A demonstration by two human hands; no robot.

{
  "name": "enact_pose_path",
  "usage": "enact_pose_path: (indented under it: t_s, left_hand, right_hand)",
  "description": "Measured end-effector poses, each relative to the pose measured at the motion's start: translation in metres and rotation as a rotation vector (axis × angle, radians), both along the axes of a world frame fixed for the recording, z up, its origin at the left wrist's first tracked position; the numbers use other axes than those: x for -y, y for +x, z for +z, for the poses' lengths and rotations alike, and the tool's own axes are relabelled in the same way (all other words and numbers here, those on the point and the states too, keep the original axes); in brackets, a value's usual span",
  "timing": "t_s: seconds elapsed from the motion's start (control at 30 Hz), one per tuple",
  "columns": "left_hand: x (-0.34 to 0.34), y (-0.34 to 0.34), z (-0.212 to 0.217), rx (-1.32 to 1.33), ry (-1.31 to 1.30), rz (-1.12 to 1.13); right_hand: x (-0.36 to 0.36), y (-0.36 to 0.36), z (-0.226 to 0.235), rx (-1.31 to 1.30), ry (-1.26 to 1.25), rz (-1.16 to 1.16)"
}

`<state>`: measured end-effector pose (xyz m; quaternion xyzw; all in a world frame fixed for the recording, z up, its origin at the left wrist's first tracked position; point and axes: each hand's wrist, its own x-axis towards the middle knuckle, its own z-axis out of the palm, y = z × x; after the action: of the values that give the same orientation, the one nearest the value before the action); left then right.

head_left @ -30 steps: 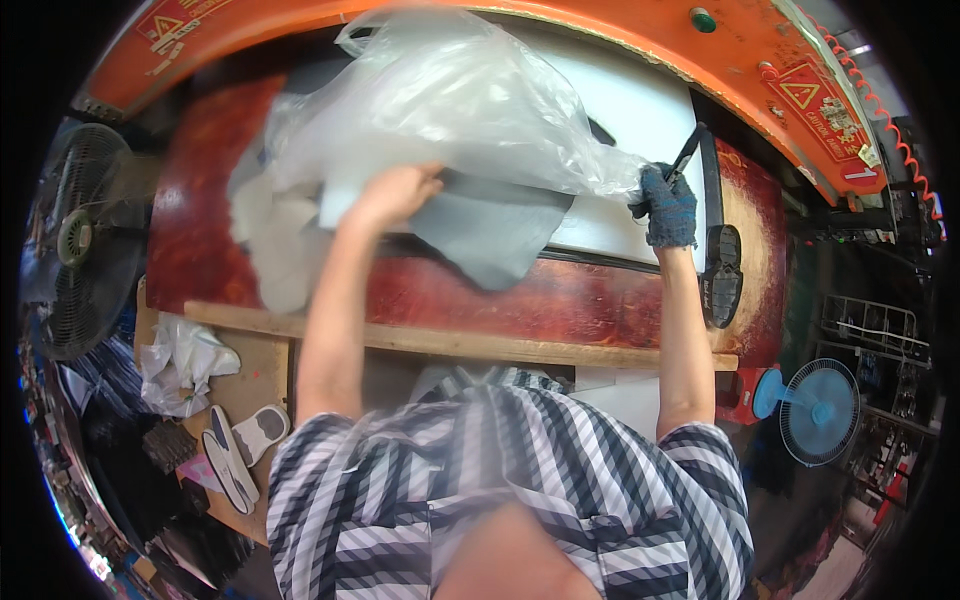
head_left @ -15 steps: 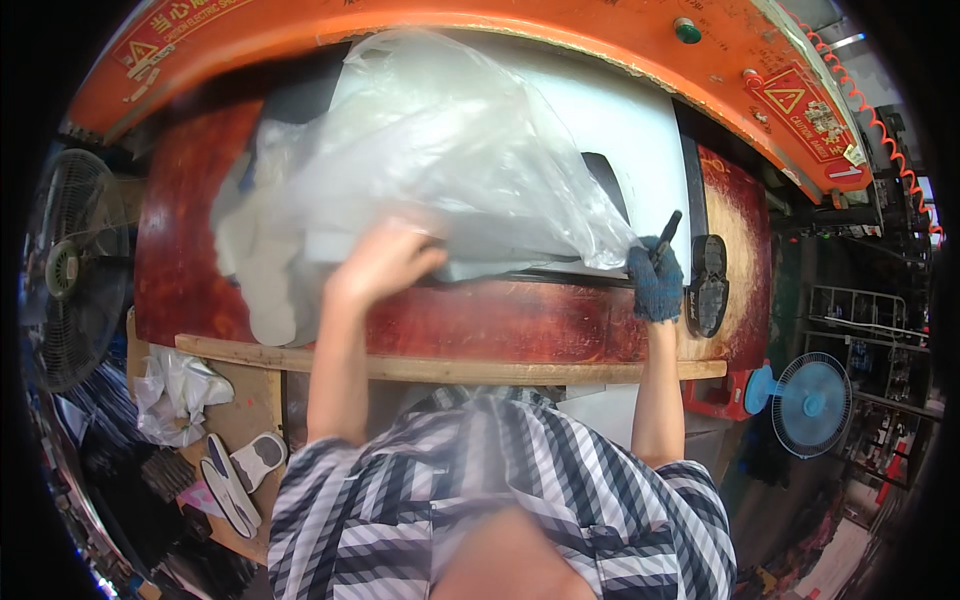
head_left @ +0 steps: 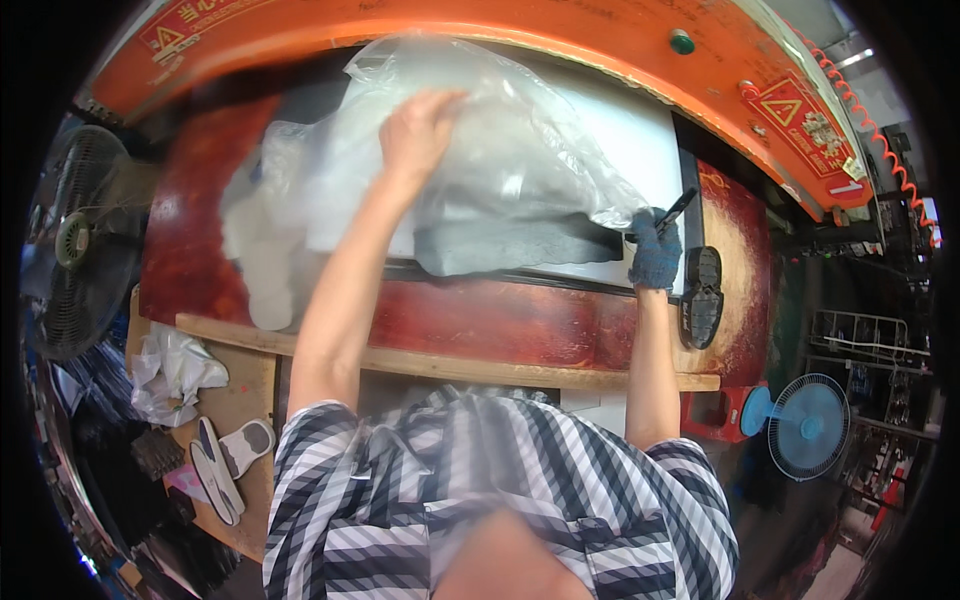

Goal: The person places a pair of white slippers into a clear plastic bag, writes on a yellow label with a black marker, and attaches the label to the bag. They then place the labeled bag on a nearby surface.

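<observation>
A crumpled sheet of clear plastic (head_left: 500,140) spreads over a white board (head_left: 645,130). My bare left hand (head_left: 418,135) is over the plastic near its far side, its fingers smeared by motion, so their grip cannot be made out. My right hand (head_left: 656,257), in a dark blue knitted glove, is closed around a slim black handle-like tool (head_left: 680,205); the plastic's right corner meets this hand, but whether it is pinched there is hidden. A dark grey, uneven-edged piece of sheet material (head_left: 510,245) lies partly under the plastic.
Right of the board lies a black shoe sole (head_left: 703,300). Pale irregular pieces (head_left: 265,250) lie on the red tabletop's left. An orange machine beam (head_left: 560,35) crosses the far side. Fans stand left (head_left: 75,240) and right (head_left: 810,425); shoe parts (head_left: 225,465) sit lower left.
My left hand has moved away from me across the plastic, whose near edge has shifted back and uncovered more of the dark grey piece. My right hand has risen slightly, still holding the tool.
</observation>
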<state>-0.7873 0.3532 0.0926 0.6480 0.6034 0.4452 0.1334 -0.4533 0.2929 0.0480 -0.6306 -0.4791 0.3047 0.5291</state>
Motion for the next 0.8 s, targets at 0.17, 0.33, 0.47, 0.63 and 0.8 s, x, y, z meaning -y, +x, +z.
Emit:
enact_pose_path:
  t_s: [0.17, 0.33, 0.47, 0.63, 0.8]
  left_hand:
    - [0.013, 0.045, 0.033, -0.194, 0.665, -0.366]
    - [0.102, 0.039, -0.029, -0.300, 0.342, -0.679]
    - [0.147, -0.004, -0.033, -0.445, -0.005, -0.569]
    - [0.174, -0.007, 0.024, -0.369, -0.316, -0.641]
    - [0.174, -0.020, 0.057, 0.143, -0.329, -0.841]
  right_hand:
    - [0.009, 0.053, -0.011, -0.153, 0.001, -0.243]
    - [0.060, 0.095, -0.020, 0.171, -0.269, -0.145]
    - [0.065, 0.135, -0.015, 0.212, -0.068, -0.047]
    - [0.030, 0.146, 0.005, 0.726, 0.290, 0.092]
    - [0.032, 0.107, 0.038, 1.123, -0.275, 0.018]
